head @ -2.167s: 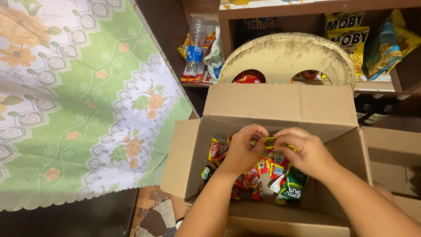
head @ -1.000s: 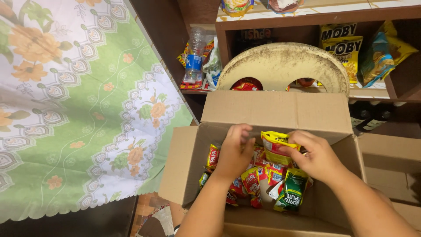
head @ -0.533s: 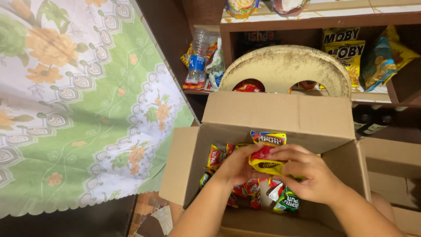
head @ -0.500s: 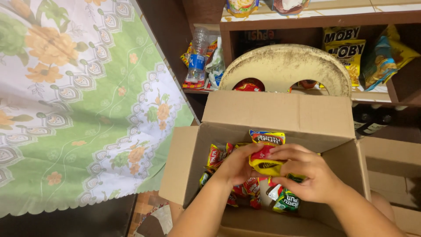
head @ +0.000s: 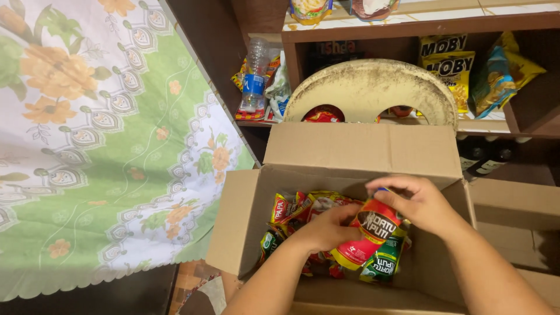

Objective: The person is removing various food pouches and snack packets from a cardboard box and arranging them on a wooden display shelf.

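Red-and-yellow snack packet (head: 368, 236) sits just above the heap of packets (head: 303, 210) inside the open cardboard box (head: 236, 224), held by both hands. Right hand (head: 417, 201) curls over its top end, fingers closed on it; left hand (head: 326, 227) grips the lower left side, likely steadying it to lift clear. Long axis runs tilted, top end far-right, bottom near-left. Wooden shelf (head: 408, 23) with more snack bags behind; floral cloth (head: 99, 146) at left.
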